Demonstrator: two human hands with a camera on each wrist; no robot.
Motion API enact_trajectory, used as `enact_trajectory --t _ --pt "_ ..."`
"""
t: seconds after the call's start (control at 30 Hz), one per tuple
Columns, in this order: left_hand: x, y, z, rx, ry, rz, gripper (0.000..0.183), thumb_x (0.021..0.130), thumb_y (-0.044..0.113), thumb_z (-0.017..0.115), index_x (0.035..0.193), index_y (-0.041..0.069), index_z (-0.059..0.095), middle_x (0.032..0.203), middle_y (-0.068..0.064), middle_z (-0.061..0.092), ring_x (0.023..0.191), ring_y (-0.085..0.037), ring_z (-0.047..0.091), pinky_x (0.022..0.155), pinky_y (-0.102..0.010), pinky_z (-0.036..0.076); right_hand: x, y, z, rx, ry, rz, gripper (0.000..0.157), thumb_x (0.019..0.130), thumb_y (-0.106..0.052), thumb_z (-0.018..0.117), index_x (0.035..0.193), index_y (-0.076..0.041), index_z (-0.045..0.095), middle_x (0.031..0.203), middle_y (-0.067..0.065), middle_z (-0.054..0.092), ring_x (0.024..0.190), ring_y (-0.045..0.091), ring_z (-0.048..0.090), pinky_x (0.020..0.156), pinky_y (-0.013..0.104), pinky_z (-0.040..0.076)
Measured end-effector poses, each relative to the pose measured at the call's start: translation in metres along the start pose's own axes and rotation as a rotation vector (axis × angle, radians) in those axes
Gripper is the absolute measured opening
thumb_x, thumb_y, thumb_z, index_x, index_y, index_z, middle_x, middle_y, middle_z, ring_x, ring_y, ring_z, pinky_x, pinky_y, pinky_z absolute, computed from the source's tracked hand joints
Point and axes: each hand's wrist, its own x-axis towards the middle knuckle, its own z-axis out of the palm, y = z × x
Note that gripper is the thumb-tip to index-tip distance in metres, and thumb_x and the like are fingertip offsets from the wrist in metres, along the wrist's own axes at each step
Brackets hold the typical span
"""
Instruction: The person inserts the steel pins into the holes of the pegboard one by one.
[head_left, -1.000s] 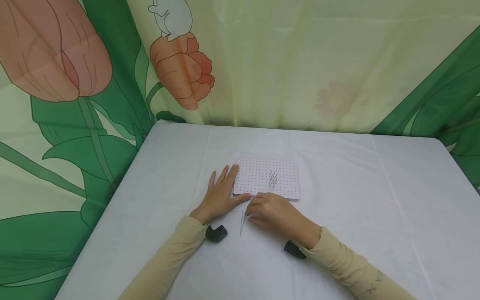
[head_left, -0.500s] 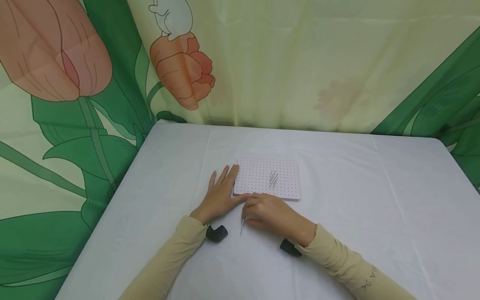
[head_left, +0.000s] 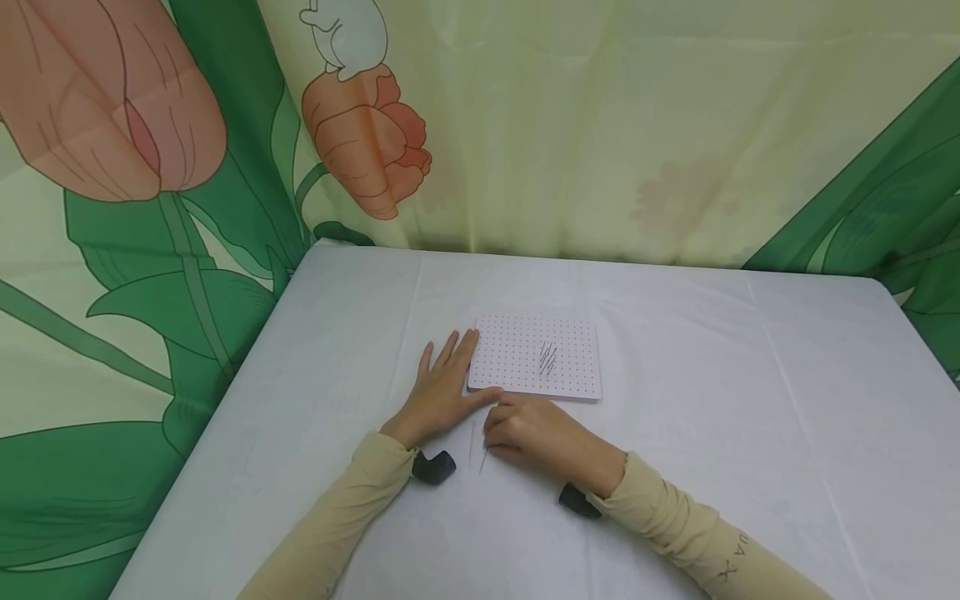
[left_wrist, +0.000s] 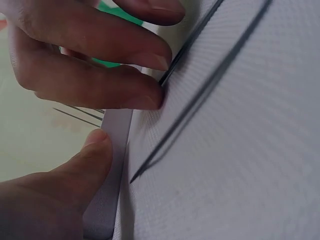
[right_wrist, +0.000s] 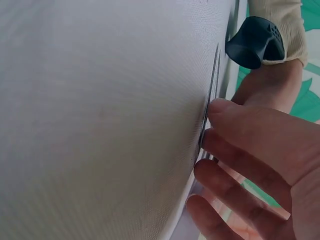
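A pale pegboard [head_left: 517,350] with rows of small holes lies mid-table; several thin metal pins [head_left: 548,358] stand slanted in it. Along its left side rests my left hand [head_left: 435,396], fingers spread and thumb at the front edge. Just in front of the board, my right hand [head_left: 536,433] is bent low over the cloth. In the left wrist view its fingertips are at the end of one thin metal pin [left_wrist: 192,40], and a second pin [left_wrist: 200,95] with a pointed tip lies apart on the cloth. The right wrist view has thumb and forefinger [right_wrist: 240,155] right beside the pins.
White cloth [head_left: 712,358] covers the table, up to a printed curtain [head_left: 562,125] behind its far edge. A black wrist mount [head_left: 434,467] sits under the left cuff, another black mount [head_left: 580,502] under the right one.
My right hand has come slightly left and nearer to me. The two loose pins, close together before, now lie apart, one further left. My left hand stays in place.
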Motion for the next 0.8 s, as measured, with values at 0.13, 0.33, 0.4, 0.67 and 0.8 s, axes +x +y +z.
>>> enact_trajectory --t 0.13,0.33,0.4,0.67,0.8 --pt "0.0003 -0.0007 0.0006 0.001 0.004 0.003 0.099 0.092 0.061 0.059 0.160 0.010 0.009 0.167 -0.008 0.014 0.155 -0.026 0.005 0.122 -0.052 -0.007 0.0009 -0.0007 -0.0009 -0.012 -0.030 0.010 0.007 0.083 -0.013 0.079 0.089 -0.017 0.080 0.091 -0.009 0.072 0.094 0.008 0.061 0.087 0.020 0.052" --pt "0.0004 -0.0005 0.0011 0.001 0.008 0.005 0.099 0.092 0.061 0.059 0.160 0.010 0.009 0.167 -0.007 0.014 0.155 -0.026 0.005 0.122 -0.053 -0.006 0.0015 -0.0011 -0.0013 -0.097 -0.071 -0.010 0.003 0.082 -0.017 0.079 0.084 -0.019 0.079 0.087 -0.008 0.069 0.088 0.009 0.059 0.082 0.019 0.051" --pt "0.0002 0.0002 0.0006 0.001 0.004 0.000 0.099 0.092 0.061 0.059 0.160 0.011 0.009 0.167 -0.007 0.014 0.155 -0.025 0.004 0.122 -0.052 -0.007 0.0016 -0.0012 -0.0014 -0.116 -0.070 -0.017 0.003 0.082 -0.017 0.079 0.083 -0.020 0.078 0.085 -0.008 0.069 0.086 0.009 0.059 0.081 0.019 0.051" --pt "0.0002 0.0005 0.0006 0.001 -0.003 -0.013 0.101 0.090 0.064 0.059 0.161 0.011 0.008 0.167 -0.005 0.013 0.155 -0.024 0.003 0.122 -0.051 -0.007 0.0013 -0.0027 -0.0020 -0.156 -0.094 -0.016 0.007 0.084 -0.013 0.078 0.082 -0.019 0.075 0.081 -0.007 0.064 0.082 0.009 0.059 0.075 0.019 0.051" --pt "0.0008 0.0000 0.0010 0.006 -0.004 -0.013 0.102 0.090 0.064 0.058 0.161 0.011 0.008 0.167 -0.005 0.013 0.155 -0.024 0.003 0.122 -0.051 -0.007 0.0013 -0.0036 -0.0025 -0.180 -0.118 -0.005 0.010 0.084 -0.011 0.076 0.079 -0.017 0.072 0.077 -0.006 0.061 0.075 0.009 0.059 0.070 0.021 0.051"
